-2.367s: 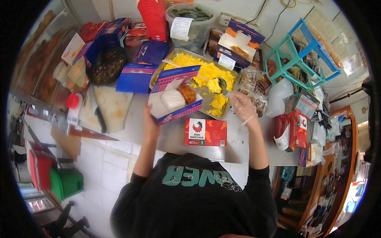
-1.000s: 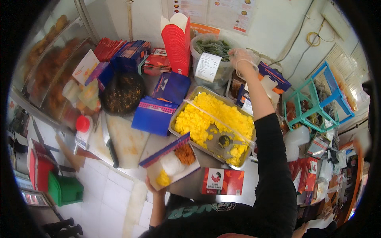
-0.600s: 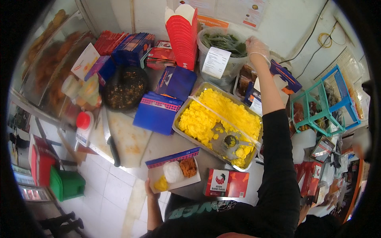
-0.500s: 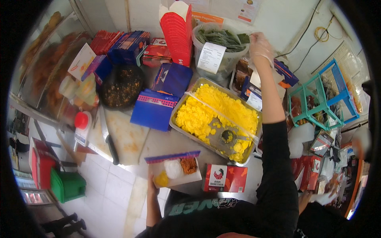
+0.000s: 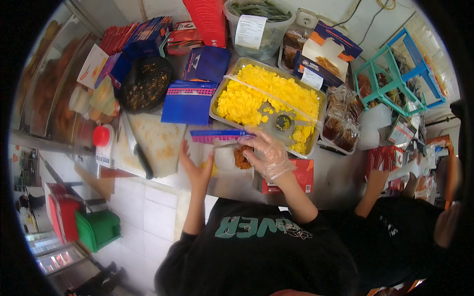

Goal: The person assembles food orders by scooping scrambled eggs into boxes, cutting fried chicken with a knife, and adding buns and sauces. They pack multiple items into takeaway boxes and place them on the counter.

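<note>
Has box [image 5: 234,173] on counter [image 5: 340,170], btwn both hands, on near side of tray [image 5: 269,127], w/ lid [image 5: 219,134] raised along far edge. Contains white bundle [image 5: 224,157] mid, brown fried pc [image 5: 242,155] just R of it, yellow bit [image 5: 214,170] on L, partly hidden by thumb. Holds nothing visible in L hand [image 5: 196,170], bare: spreads fingers wide, thumb well apart, at box's L end; can't tell if touching. Bends fingers of R hand [image 5: 270,155], in clear glove, at lid's R end, thumb by fried pc; can't tell if gripping or just touching. Crosses red box [image 5: 302,175] w/ R wrist, hiding part. In tray, lots of yellow food [image 5: 242,98], scoop [image 5: 283,122] in scraped-out spot at near R. L of tray, blue boxes [image 5: 186,106]; further L, knife [image 5: 137,153] on board [image 5: 165,135], tip away, black dish [image 5: 143,89] beyond. Beyond tray, bucket [image 5: 266,42] of greens [image 5: 260,10], red carton stack [image 5: 205,19] to its L, open blue box [image 5: 308,52] to its R. R of tray, brown packets [image 5: 340,121]; further R, teal basket [image 5: 385,92]. Far R, co-worker's hand [image 5: 379,178] near more red boxes [image 5: 382,160].
</note>
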